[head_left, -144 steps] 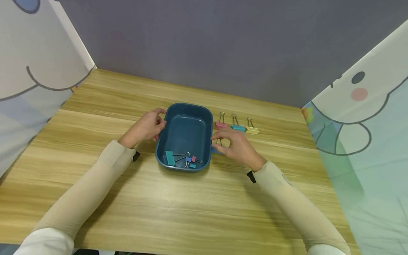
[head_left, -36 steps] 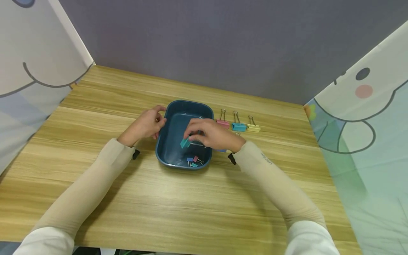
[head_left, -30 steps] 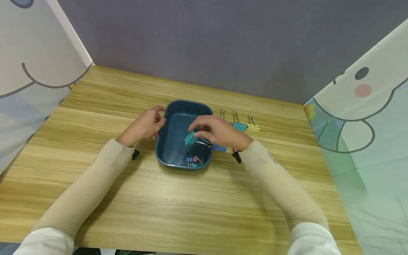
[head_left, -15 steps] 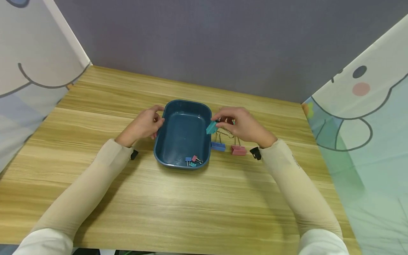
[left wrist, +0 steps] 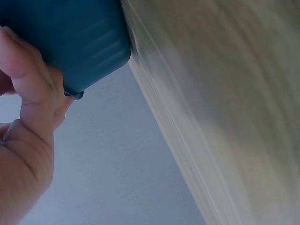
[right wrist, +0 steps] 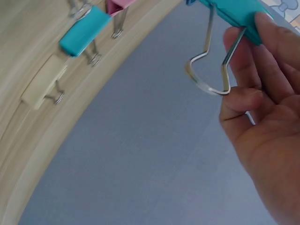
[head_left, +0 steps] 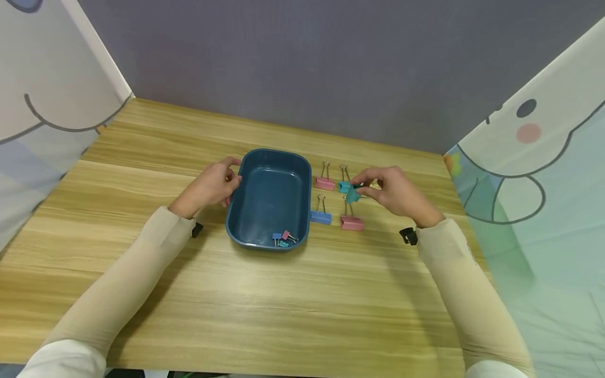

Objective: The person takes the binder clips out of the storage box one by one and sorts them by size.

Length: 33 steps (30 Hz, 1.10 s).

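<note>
Right hand (head_left: 399, 193) grip pinched a teal binder clip (head_left: 352, 195) above sorted clips at 3 o'clock; left hand (head_left: 210, 185) gripped, steadying, the blue tray (head_left: 250, 163).

left grip (head_left: 210, 185) curled, right grip (head_left: 394, 190) pinching

1. The left hand (left wrist: 23, 140) fills the lower left corner, its fingers (left wrist: 28, 84) touching the outer wall of a dark blue tray (left wrist: 70, 37).
2. A blurred wooden table (left wrist: 225, 108) sweeps diagonally beside the tray, against a grey wall (left wrist: 117, 173).
</note>
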Each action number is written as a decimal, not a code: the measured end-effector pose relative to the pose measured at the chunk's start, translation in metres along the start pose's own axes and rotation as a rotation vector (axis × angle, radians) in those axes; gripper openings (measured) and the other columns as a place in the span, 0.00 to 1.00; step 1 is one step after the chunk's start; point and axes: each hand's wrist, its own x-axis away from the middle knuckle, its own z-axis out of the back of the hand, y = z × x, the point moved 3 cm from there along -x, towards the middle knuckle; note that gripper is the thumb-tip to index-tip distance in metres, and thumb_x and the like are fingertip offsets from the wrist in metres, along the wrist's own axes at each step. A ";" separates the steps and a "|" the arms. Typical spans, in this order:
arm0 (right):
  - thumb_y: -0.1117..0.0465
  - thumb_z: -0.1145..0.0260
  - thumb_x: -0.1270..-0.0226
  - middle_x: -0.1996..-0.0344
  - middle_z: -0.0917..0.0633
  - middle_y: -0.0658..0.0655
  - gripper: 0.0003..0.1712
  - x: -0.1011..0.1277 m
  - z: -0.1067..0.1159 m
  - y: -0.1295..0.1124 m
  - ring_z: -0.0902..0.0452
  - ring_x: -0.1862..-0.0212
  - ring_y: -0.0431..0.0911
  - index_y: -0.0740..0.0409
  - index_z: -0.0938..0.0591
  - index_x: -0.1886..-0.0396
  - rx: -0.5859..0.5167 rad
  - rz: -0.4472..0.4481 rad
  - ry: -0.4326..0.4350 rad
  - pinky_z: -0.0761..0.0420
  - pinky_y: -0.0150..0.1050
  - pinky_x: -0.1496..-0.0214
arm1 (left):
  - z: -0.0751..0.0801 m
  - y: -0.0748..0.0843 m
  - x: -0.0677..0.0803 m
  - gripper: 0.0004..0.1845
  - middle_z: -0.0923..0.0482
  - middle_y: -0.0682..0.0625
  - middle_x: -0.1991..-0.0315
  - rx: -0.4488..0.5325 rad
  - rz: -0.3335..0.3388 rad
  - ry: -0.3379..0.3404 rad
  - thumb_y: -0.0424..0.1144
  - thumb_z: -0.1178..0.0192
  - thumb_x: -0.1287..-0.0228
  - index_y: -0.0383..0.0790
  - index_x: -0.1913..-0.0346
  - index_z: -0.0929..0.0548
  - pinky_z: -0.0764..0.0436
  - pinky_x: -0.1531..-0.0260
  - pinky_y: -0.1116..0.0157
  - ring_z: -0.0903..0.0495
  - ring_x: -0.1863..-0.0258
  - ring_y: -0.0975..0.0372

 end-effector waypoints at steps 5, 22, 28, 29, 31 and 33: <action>0.67 0.31 0.41 0.62 0.16 0.51 0.12 0.007 0.001 0.014 0.22 0.60 0.45 0.55 0.14 0.57 0.039 -0.073 -0.069 0.23 0.44 0.58 | 0.000 0.000 0.000 0.25 0.24 0.41 0.75 -0.003 0.003 0.002 0.31 0.50 0.31 0.30 0.34 0.39 0.20 0.85 0.57 0.24 0.88 0.55; 0.72 0.33 0.43 0.59 0.17 0.53 0.12 0.020 -0.019 0.060 0.24 0.65 0.45 0.57 0.12 0.61 0.093 -0.226 -0.379 0.22 0.40 0.64 | 0.001 0.001 -0.002 0.25 0.24 0.42 0.76 -0.023 -0.009 0.003 0.31 0.49 0.32 0.29 0.35 0.39 0.21 0.87 0.58 0.24 0.89 0.55; 0.79 0.38 0.48 0.60 0.16 0.55 0.18 0.019 -0.031 0.064 0.27 0.72 0.43 0.57 0.12 0.63 0.060 -0.234 -0.456 0.24 0.37 0.70 | 0.001 0.002 -0.002 0.25 0.25 0.42 0.76 -0.024 -0.011 0.007 0.31 0.49 0.32 0.30 0.34 0.39 0.21 0.86 0.56 0.24 0.89 0.55; 0.79 0.39 0.48 0.60 0.16 0.55 0.19 0.018 -0.032 0.064 0.27 0.73 0.44 0.57 0.12 0.63 0.061 -0.227 -0.464 0.24 0.37 0.71 | 0.001 0.002 -0.002 0.25 0.25 0.42 0.76 -0.023 -0.011 0.008 0.31 0.49 0.32 0.29 0.34 0.39 0.21 0.86 0.56 0.24 0.89 0.55; 0.80 0.40 0.50 0.60 0.16 0.55 0.21 0.016 -0.033 0.064 0.26 0.71 0.44 0.57 0.12 0.62 0.069 -0.219 -0.483 0.25 0.36 0.70 | 0.001 0.003 -0.002 0.25 0.25 0.41 0.76 -0.021 -0.012 0.009 0.30 0.49 0.32 0.29 0.35 0.39 0.21 0.86 0.56 0.24 0.89 0.55; 0.81 0.41 0.50 0.59 0.15 0.55 0.22 0.014 -0.035 0.064 0.25 0.66 0.46 0.57 0.12 0.61 0.085 -0.219 -0.506 0.25 0.37 0.66 | 0.001 0.003 -0.002 0.25 0.25 0.42 0.76 -0.020 -0.012 0.007 0.30 0.49 0.32 0.29 0.35 0.39 0.21 0.87 0.57 0.24 0.89 0.55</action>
